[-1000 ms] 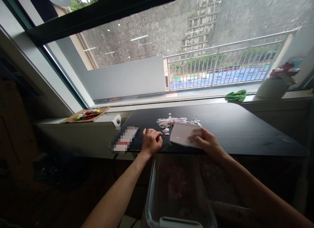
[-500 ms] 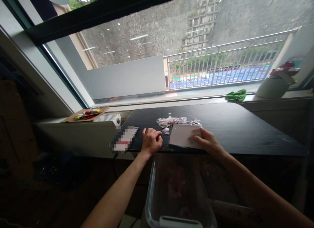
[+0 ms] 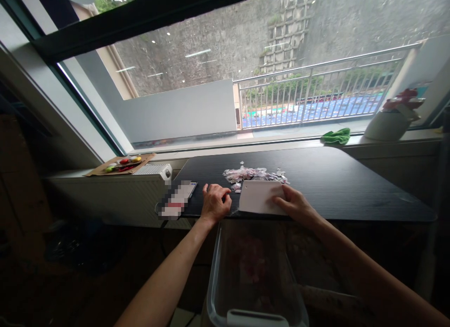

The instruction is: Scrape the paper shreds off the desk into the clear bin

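Observation:
My right hand [image 3: 293,201] grips the right side of a flat white plastic board [image 3: 258,196] with a small hole near its top left corner. The board leans low over the near edge of the dark table [image 3: 344,186]. Just behind it lies a heap of small pale pink and white flakes [image 3: 249,174], partly hidden by the board. To the left, my left hand [image 3: 215,201] rests on the table with its fingers curled in; nothing shows in it. A clear plastic bin [image 3: 213,289] stands below the table edge, with pinkish, unclear contents.
A phone [image 3: 191,189], partly blurred out, lies left of my left hand. Beyond it, a cardboard piece [image 3: 100,170] with colourful items sits on a white radiator [image 3: 116,193]. A green cloth [image 3: 335,137] and a pale container [image 3: 388,123] stand on the windowsill.
The white board has shifted slightly left and toward me in my right hand, and sits a little further from the flakes. My left hand stays nearly still.

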The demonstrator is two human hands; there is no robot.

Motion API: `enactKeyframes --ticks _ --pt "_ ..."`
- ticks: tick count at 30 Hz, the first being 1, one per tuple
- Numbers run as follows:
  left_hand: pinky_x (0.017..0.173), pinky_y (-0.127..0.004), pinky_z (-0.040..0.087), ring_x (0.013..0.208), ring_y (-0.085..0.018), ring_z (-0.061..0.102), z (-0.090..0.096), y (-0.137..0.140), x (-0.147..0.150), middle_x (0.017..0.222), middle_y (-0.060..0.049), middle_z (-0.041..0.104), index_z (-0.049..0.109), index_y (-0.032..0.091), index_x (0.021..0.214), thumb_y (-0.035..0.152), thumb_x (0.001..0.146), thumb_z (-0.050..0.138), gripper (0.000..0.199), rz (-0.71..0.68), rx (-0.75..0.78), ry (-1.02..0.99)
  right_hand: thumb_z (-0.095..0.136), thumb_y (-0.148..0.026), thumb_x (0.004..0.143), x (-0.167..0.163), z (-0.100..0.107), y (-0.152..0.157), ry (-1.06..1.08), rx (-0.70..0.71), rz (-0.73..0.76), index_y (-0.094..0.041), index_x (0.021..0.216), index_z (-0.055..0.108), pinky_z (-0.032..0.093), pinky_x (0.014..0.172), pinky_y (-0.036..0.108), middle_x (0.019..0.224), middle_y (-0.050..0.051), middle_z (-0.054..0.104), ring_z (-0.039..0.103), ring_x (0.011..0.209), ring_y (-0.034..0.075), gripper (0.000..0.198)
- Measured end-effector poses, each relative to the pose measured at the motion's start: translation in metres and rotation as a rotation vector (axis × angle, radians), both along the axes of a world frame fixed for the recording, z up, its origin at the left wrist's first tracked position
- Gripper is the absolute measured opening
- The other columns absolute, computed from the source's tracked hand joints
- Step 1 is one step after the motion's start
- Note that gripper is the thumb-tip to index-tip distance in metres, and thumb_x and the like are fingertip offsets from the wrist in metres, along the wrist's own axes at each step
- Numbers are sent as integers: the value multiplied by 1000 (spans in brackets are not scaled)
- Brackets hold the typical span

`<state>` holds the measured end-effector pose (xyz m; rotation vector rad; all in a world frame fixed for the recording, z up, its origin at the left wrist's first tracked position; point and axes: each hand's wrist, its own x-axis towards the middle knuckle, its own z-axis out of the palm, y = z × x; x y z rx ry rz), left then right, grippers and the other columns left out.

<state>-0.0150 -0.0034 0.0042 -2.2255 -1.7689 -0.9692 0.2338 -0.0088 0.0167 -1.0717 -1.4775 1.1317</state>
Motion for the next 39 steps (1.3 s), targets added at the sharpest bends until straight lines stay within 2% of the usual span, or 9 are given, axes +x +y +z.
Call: enactKeyframes --ticks 6,11,17,20,24,27,31,36,39 --pt "109 -53 24 98 -24 58 1 -1 0 83 -2 69 68 23 82 16 76 52 19 0 -4 -4 68 -31 63 1 0 -2 -9 13 61 -19 86 64 55 64 29 79 1 72 68 72 18 26" --pt "109 -53 24 99 -24 58 1 -1 0 83 -2 69 68 23 82 16 76 52 18 1 -5 1 69 -31 64 0 -2 -2 21 30 47 -19 88 63 56 67 30 81 2 72 68 73 18 27" --pt "109 -54 25 98 -23 58 1 0 0 84 -2 68 67 22 82 15 76 52 18 -1 10 6 71 -34 65 7 -3 -1 8 -15 101 -19 87 63 57 67 31 80 2 72 69 74 19 28" --pt "108 -54 25 97 -23 58 0 -1 -1 82 -2 68 67 22 83 15 75 53 18 -8 11 6 70 -39 68 21 2 -1 46 -3 19 -20 95 61 59 67 31 85 3 72 70 76 20 34" --pt "109 -54 25 97 -24 58 -1 -1 -2 83 -2 68 67 23 84 17 76 53 17 -17 25 15 66 -46 72 48 14 -6 3 4 -244 -21 102 54 57 47 29 87 5 69 71 72 23 41" --pt "108 -55 25 97 -24 58 -1 -1 -2 83 -3 67 67 23 84 17 77 52 17 -19 36 26 63 -45 75 60 18 -13 -54 75 -331 -21 104 52 55 45 27 90 6 69 71 75 24 38" --pt "107 -55 26 95 -24 58 0 -1 -3 82 -4 67 66 22 83 19 78 51 16 -34 45 36 60 -37 78 52 11 -17 -129 163 -274 -21 108 53 57 51 29 93 8 70 71 77 23 35" --pt "107 -55 27 95 -24 58 0 -1 -4 82 -4 67 65 22 82 20 78 50 16 -36 55 40 52 -30 85 31 6 -16 -206 196 -140 -22 109 54 57 59 30 91 7 73 71 84 22 25" --pt "107 -55 26 96 -24 58 -1 -1 -4 83 -4 67 65 23 82 20 77 51 16 -33 56 32 51 -30 87 32 7 -16 -214 232 -159 -22 110 54 57 60 30 94 8 73 71 84 22 25"
